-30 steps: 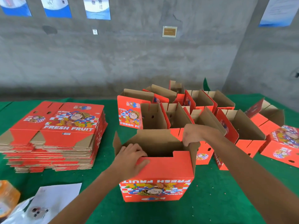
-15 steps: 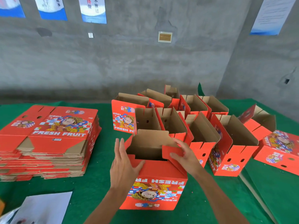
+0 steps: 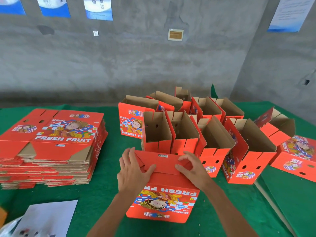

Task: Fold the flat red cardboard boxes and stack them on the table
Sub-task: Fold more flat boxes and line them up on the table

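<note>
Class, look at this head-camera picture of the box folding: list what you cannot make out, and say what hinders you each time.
- Head view: whether the flaps of the box are locked; the left hand and right hand cover the joints.
- Head view: the poster tops; cut off by the upper edge.
- Head view: the small label text; too small to read.
- Head view: how many boxes stand in the back row; nearer ones hide them.

Looks like a packing workshop / small warehouse. Bare grey concrete walls (image 3: 153,65) w/ blue posters (image 3: 98,8) & a small plaque (image 3: 175,34). Long table (image 3: 106,194) under green felt, tall stack of flat boxes (image 3: 51,147) at left, approx. a dozen folded boxes (image 3: 196,127) massed behind.
</note>
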Demonstrator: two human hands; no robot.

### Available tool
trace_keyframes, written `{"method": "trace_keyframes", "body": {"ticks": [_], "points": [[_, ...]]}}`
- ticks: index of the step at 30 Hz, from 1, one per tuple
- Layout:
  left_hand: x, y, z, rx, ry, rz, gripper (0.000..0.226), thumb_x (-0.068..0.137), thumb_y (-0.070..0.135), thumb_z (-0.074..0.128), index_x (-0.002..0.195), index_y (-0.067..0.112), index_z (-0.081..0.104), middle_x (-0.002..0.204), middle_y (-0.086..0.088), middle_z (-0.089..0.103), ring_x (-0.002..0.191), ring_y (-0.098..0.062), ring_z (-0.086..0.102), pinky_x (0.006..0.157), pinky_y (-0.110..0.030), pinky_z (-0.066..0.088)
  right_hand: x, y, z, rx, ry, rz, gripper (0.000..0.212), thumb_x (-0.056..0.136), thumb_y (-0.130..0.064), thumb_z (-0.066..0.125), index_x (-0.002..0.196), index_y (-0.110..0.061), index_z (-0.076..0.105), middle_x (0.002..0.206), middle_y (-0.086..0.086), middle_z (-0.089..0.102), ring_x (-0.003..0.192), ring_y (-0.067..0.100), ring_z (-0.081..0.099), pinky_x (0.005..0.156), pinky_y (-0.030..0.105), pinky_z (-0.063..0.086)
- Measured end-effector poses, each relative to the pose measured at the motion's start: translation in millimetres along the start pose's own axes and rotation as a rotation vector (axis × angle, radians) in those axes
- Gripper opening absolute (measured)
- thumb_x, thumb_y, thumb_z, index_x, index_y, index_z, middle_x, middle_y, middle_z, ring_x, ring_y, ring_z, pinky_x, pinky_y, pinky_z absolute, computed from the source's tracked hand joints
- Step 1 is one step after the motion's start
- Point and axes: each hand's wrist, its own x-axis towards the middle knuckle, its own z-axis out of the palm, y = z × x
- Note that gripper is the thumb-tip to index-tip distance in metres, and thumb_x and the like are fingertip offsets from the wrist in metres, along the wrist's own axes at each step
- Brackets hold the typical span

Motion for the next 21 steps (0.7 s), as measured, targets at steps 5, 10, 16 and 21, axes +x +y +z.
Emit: {"method": "trace_keyframes", "body": {"ticks": [5, 10, 16, 21], "points": [[19.6, -1.1, 1.9, 0.178, -0.291, -0.077, 0.115, 0.074, 0.083, 0.066, 0.159, 0.049, -0.004, 0.17, 0.001, 0.003, 0.132, -0.035, 0.054, 0.092, -0.047, 0.052, 6.9, -8.0, 4.3, -0.307, -0.02, 0.041, 0.07, 0.084, -0.057, 0.076, 0.141, -0.034, 0.041, 0.135, -0.006, 0.046, 0.129, 0.02, 0.041, 0.105, 0.04, 0.042], [24.9, 1.7, 2.2, 0.252, -0.318, -0.093, 0.092, 0.082, 0.088, 0.05, 0.158, 0.052, 0.012, 0.156, -0.008, 0.03, 0.132, -0.034, 0.05, 0.097, -0.047, 0.048, 6.2, -10.7, 9.3, -0.336, 0.059, 0.061, 0.07, 0.09, -0.06, 0.069, 0.145, -0.026, 0.042, 0.139, -0.001, 0.048, 0.129, 0.022, 0.045, 0.104, 0.042, 0.045], [20.4, -24.5, -10.2, 0.161, -0.254, -0.123, 0.071, 0.094, 0.081, 0.019, 0.157, 0.048, 0.018, 0.165, -0.005, 0.023, 0.14, -0.034, 0.043, 0.104, -0.054, 0.044, 7.2, -18.5, 1.8, 0.179, 0.09, 0.616, 0.073, 0.104, -0.067, 0.013, 0.098, -0.013, 0.061, 0.079, 0.008, 0.066, 0.066, 0.019, 0.061, 0.059, 0.025, 0.045], [19.0, -63.4, -29.6, 0.073, -0.242, -0.222, 0.071, 0.093, 0.082, 0.027, 0.155, 0.048, 0.021, 0.163, -0.005, 0.027, 0.138, -0.035, 0.048, 0.107, -0.057, 0.045, 7.0, -39.1, 13.2, -0.052, -0.266, 0.775, 0.082, 0.1, -0.074, 0.019, 0.142, -0.01, 0.048, 0.088, 0.022, 0.076, 0.033, 0.014, 0.052, 0.037, 0.012, 0.032]]}}
